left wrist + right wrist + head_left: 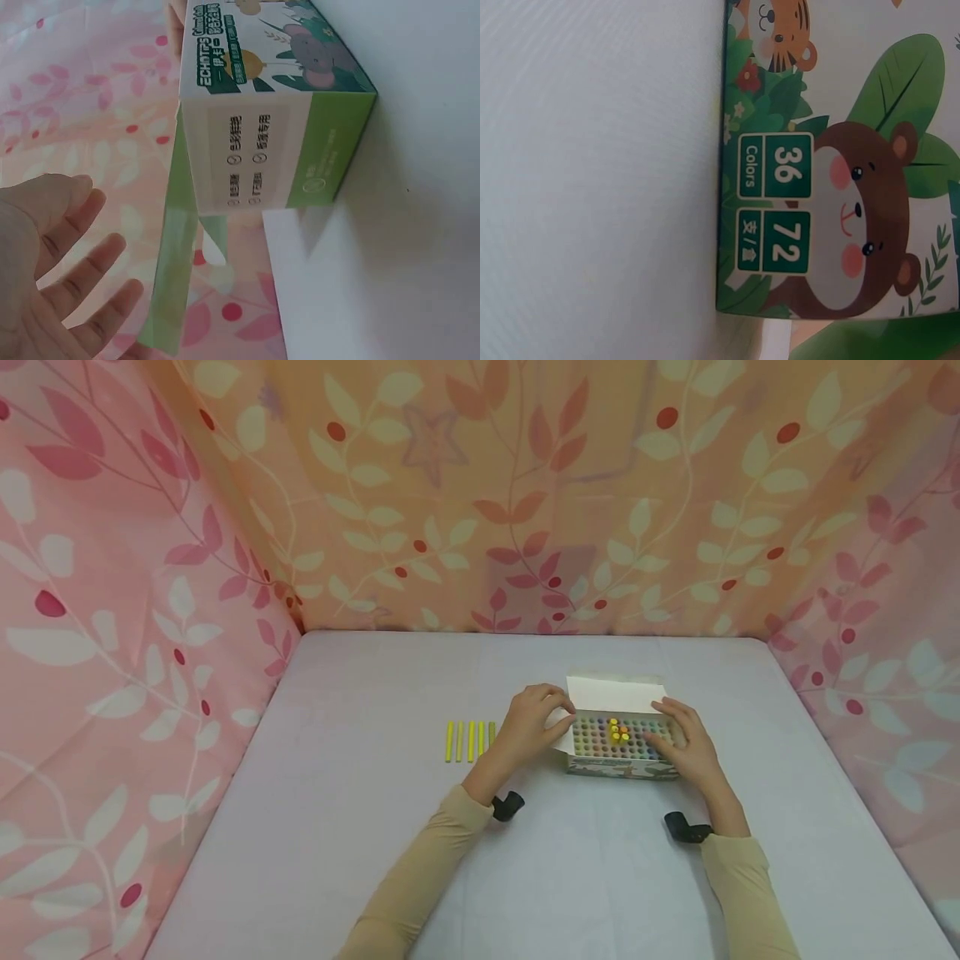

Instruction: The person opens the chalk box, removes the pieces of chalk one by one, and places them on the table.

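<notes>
An open cardboard box (611, 766) of coloured sticks stands mid-table, its white lid flap (615, 693) folded back. A few yellow and orange sticks (618, 731) stand higher than the rest. My left hand (536, 722) is at the box's left end by the side flap. In the left wrist view its fingers (75, 262) are straight and spread beside the green flap (176, 277), holding nothing. My right hand (686, 747) rests with fairly straight fingers on the right part of the box. The right wrist view shows only the printed box (840, 187).
Several yellow sticks (468, 741) lie side by side on the lavender tablecloth (337, 827), just left of my left hand. Leaf-patterned curtains (480, 493) close off the back and both sides of the table.
</notes>
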Tool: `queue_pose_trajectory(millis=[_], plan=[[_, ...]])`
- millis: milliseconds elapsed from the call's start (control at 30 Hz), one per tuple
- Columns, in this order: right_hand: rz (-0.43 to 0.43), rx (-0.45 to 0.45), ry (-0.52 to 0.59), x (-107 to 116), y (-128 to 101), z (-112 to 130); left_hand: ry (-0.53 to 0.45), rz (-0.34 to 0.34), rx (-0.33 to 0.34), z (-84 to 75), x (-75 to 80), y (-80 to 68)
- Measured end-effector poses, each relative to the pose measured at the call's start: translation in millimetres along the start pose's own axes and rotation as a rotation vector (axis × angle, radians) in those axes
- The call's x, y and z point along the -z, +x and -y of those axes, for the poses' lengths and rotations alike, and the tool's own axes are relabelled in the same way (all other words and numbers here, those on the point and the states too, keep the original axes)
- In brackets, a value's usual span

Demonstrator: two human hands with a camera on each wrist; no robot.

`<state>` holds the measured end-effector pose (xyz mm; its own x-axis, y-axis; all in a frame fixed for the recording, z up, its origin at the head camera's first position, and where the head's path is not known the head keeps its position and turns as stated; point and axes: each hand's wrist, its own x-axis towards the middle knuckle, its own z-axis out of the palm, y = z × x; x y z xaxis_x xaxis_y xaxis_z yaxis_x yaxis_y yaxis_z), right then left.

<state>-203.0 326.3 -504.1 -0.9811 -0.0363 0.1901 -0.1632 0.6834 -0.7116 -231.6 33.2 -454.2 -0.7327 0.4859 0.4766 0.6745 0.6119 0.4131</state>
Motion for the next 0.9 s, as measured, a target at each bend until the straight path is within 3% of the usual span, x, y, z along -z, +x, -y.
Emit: queue_pose_trajectory(millis=[167,467,733,900], plan=[[-0.003,0.009,0.0,0,0,0,0.05,0.054,-0.025,-5.0,-5.5,8.4],[0.004,-0.003,-0.007,1,1,-1,0.111,0.228,0.0,-11.9,-19.7,25.8],[0.007,-0.015,-0.005,1,1,-1,0.156,0.313,-0.003,-17.1,-36.9,39.6],[0.002,-0.006,0.003,0,1,-5,0.175,0.321,-0.01,-20.5,-44.4,42.6]])
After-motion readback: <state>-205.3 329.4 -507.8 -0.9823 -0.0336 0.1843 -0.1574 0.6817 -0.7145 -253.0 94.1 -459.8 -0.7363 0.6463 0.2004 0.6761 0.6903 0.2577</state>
